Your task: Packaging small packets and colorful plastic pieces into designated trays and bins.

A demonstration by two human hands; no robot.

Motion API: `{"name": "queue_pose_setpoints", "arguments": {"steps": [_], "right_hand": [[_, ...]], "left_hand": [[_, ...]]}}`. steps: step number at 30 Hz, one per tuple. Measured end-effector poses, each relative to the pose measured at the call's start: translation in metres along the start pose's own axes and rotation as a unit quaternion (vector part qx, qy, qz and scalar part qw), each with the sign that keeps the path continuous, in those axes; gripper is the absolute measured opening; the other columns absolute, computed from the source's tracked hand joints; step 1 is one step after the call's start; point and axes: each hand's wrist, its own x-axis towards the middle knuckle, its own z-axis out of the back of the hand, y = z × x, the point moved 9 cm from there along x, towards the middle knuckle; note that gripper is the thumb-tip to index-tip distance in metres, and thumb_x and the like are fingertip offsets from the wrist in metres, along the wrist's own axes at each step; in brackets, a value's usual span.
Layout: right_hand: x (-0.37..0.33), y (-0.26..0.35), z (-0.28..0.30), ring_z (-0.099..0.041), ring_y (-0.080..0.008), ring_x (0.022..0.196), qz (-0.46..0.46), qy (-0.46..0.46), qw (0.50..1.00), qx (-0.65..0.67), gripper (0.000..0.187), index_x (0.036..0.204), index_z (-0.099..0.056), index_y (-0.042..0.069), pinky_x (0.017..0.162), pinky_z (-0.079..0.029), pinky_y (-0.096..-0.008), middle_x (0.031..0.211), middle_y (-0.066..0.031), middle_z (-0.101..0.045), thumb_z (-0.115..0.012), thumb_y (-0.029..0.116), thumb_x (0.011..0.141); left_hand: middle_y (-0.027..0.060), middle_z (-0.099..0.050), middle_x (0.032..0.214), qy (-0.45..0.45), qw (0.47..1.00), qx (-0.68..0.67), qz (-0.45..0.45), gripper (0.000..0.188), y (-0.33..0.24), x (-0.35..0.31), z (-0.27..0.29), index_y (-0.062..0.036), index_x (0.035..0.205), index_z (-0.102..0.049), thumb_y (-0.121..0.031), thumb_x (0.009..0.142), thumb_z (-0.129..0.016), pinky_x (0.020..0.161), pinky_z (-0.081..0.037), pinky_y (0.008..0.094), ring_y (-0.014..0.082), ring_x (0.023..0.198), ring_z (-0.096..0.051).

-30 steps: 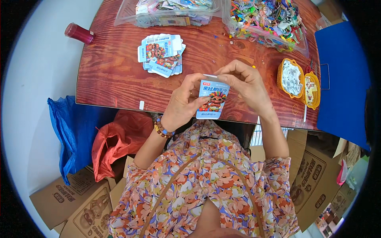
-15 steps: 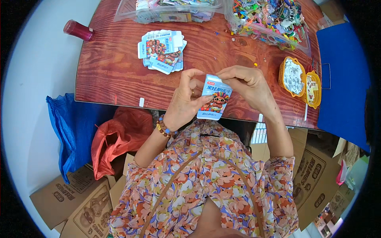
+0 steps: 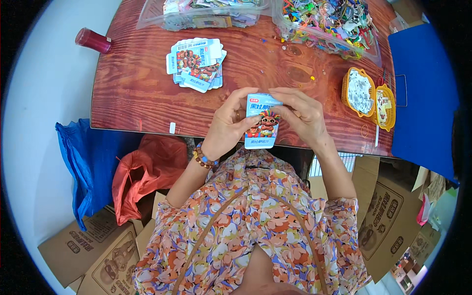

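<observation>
A small light-blue printed box [image 3: 260, 132] with cartoon figures stands upright between my hands at the table's near edge. My left hand [image 3: 230, 117] grips its left side, thumb across the front and fingers behind. At the upper right corner, my right hand [image 3: 301, 114] holds the box with its thumb on the front and fingers along the top edge. Whatever lies behind the box is hidden. Beyond my left hand lies a loose pile of flat blue cartons [image 3: 195, 64] of the same print.
Clear tubs of packets [image 3: 206, 20] and colourful trinkets [image 3: 327, 29] stand at the back. Yellow baskets [image 3: 361, 93] sit at right, a red cylinder [image 3: 93, 40] at far left. Red [image 3: 147, 167] and blue bags [image 3: 86, 167] hang below the table; cardboard boxes [image 3: 388, 221] stand around me.
My right hand's fingers have come down over the box's top, and its thumb now rests on the front. The box has turned more upright. The whole view has shifted slightly.
</observation>
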Motion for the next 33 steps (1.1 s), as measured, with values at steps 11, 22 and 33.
{"name": "queue_pose_setpoints", "arguments": {"steps": [11, 22, 33], "right_hand": [[0.020, -0.004, -0.013, -0.067, -0.0153, 0.102, 0.024, 0.058, 0.998, 0.025, 0.024, 0.112, -0.070, -0.001, 0.085, -0.055, -0.0289, 0.111, -0.0111, -0.071, -0.068, -0.002, 0.088], [0.059, -0.072, -0.103, -0.070, -0.0152, 0.092, -0.343, 0.005, 0.766, 0.544, 0.022, 0.117, -0.064, 0.002, 0.080, -0.059, -0.0334, 0.105, -0.0078, -0.071, -0.060, 0.013, 0.098], [0.319, -0.017, -0.069, -0.065, -0.0348, 0.108, 0.064, 0.022, 0.958, -0.277, 0.033, 0.121, -0.063, 0.004, 0.088, -0.052, -0.0433, 0.124, -0.0156, -0.066, -0.062, 0.018, 0.092]], "left_hand": [[0.0060, -0.066, 0.108, -0.002, 0.996, 0.086, 0.016, 0.041, 0.000, 0.006, 0.011, -0.0024, 0.128, -0.054, 0.002, 0.089, -0.067, 0.084, -0.055, 0.0275, 0.0111, 0.099, -0.065], [0.0207, -0.028, 0.154, -0.182, 0.903, 0.317, -0.227, 0.125, -0.041, 0.014, 0.055, -0.0013, 0.155, -0.012, -0.026, 0.064, -0.093, 0.117, -0.029, 0.0453, 0.0339, 0.143, -0.032], [0.0109, -0.041, 0.140, -0.248, 0.951, 0.084, -0.165, 0.096, -0.056, 0.006, 0.131, -0.0037, 0.151, -0.025, 0.000, 0.074, -0.082, 0.101, -0.050, 0.0385, 0.0210, 0.126, -0.050]]}}
